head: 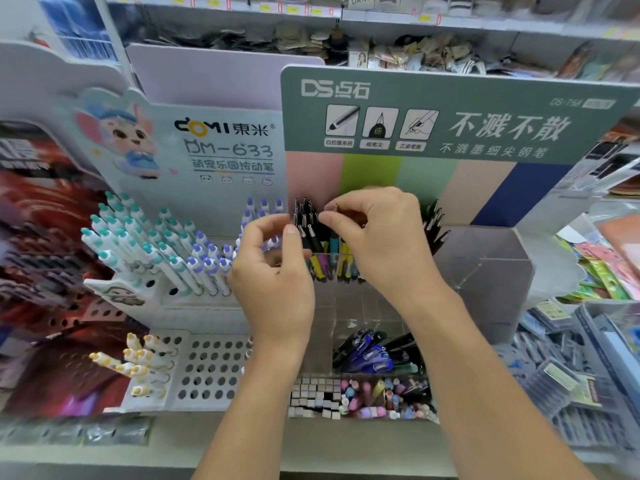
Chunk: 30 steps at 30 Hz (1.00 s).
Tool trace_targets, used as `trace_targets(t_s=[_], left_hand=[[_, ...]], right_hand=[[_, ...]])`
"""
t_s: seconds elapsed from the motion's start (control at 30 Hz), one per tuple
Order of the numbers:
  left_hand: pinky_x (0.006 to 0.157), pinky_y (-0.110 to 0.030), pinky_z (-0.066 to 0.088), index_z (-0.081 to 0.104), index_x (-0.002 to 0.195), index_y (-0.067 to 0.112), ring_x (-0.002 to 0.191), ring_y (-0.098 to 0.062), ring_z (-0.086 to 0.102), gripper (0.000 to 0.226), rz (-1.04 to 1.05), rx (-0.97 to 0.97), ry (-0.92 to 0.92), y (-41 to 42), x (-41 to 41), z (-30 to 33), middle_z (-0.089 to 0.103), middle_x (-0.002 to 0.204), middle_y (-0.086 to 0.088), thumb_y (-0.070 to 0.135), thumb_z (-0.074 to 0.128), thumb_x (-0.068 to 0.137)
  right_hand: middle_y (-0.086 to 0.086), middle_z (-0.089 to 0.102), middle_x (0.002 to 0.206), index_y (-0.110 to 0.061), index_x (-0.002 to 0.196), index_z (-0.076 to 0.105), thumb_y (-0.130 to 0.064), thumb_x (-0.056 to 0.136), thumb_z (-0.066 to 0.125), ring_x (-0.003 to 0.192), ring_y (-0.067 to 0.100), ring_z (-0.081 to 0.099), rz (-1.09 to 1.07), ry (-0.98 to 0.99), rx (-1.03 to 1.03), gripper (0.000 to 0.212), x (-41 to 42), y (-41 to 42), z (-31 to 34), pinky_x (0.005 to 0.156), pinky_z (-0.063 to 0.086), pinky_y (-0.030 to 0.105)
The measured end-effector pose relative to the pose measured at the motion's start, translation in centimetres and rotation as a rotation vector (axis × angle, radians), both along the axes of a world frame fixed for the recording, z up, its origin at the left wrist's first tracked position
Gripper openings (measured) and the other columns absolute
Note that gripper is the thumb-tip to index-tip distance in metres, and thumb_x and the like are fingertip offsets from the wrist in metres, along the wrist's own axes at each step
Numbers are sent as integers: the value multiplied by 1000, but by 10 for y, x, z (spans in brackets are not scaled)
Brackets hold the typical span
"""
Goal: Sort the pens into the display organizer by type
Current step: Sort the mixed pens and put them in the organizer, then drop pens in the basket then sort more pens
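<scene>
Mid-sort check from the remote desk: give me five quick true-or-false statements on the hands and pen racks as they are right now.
1. Both hands are at the clear organizer. True.
2. The right hand pinches a pen top. True.
3. The teal-capped pens stand right of the green DS sign. False: they stand to its left.
4. The blue pens sit in the backmost row. False: they lie nearer the front.
5. The left hand rests on the yellow-capped pens. False: it is up by the dark pens.

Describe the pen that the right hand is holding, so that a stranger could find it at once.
Start at the green DS sign. In the clear organizer below it, black pens stand at the back left. The pen is beside them, pinched by the right hand; it alone is raised.
</scene>
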<state>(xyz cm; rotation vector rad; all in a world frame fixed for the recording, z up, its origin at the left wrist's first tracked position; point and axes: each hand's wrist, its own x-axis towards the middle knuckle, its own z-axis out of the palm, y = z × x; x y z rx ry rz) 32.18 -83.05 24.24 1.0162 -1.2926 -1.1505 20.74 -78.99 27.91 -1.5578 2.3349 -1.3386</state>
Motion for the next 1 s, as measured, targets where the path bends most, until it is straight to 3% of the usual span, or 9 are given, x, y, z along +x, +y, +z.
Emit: trace_targets(t_s=[0.1,0.2,0.33,0.47,0.57,0.67,0.73,0.87,1.0], left_hand=[[72,-34,61,71,103,24,78,-9,72,19,-26,-22,-60,6,-2,-2,73,85,15,11,61,94],[80,-19,56,71,111,19,91,0,70,31,-90,-29,-58,8,-3,-1,73,98,15,-3,56,94],[90,-28,56,69,119,13,103,-11,71,37,-188,39,53,-1,2,-1,74,110,1,-7,46,98],[92,-28,56,67,111,16,107,-15,70,36,-291,72,119,-4,7,6,71,112,-5,-9,43,100],[94,-31,56,64,105,16,106,-18,70,32,-347,63,144,1,6,4,69,107,-1,-9,46,98],[90,-37,57,64,101,17,101,-22,69,22,-410,43,152,12,-1,-5,69,100,1,-1,53,95],[83,-36,58,63,99,18,93,-18,69,19,-476,68,123,26,-9,-15,69,95,0,1,56,96],[67,-25,55,63,95,19,77,-16,68,18,-743,185,45,71,-33,-29,67,87,-4,3,57,98],[58,-23,52,63,89,21,69,-15,66,19,-1051,273,-91,131,-70,-27,68,71,9,6,57,99]], right_hand=[[-4,70,72,-14,84,74,-22,77,86,67,13,65,-104,-43,-58,16,4,-3,-2,69,56,37],[-3,69,75,-16,79,73,-27,78,85,72,20,64,-172,101,20,17,6,-4,-4,69,54,39],[-4,66,85,-21,90,77,-39,82,81,82,20,60,-218,177,206,20,5,-3,-5,73,49,35],[-5,71,83,-18,94,77,-25,83,81,71,12,60,-179,96,-15,14,4,8,-13,70,54,37],[3,76,86,-11,90,79,-13,85,75,79,23,69,-151,181,3,6,9,12,-23,73,58,42],[4,77,99,-7,103,78,-6,88,72,90,15,70,-171,106,-115,15,14,29,-25,82,57,27],[0,76,98,-8,103,78,-4,90,71,89,7,69,-277,15,-242,15,13,54,-29,78,55,18],[-11,73,89,-16,102,76,-11,91,73,82,5,69,-647,-278,-299,12,2,138,-50,75,59,25],[-3,74,80,-19,91,75,-14,92,73,73,14,70,-892,-468,-351,5,-5,242,-55,69,60,35]])
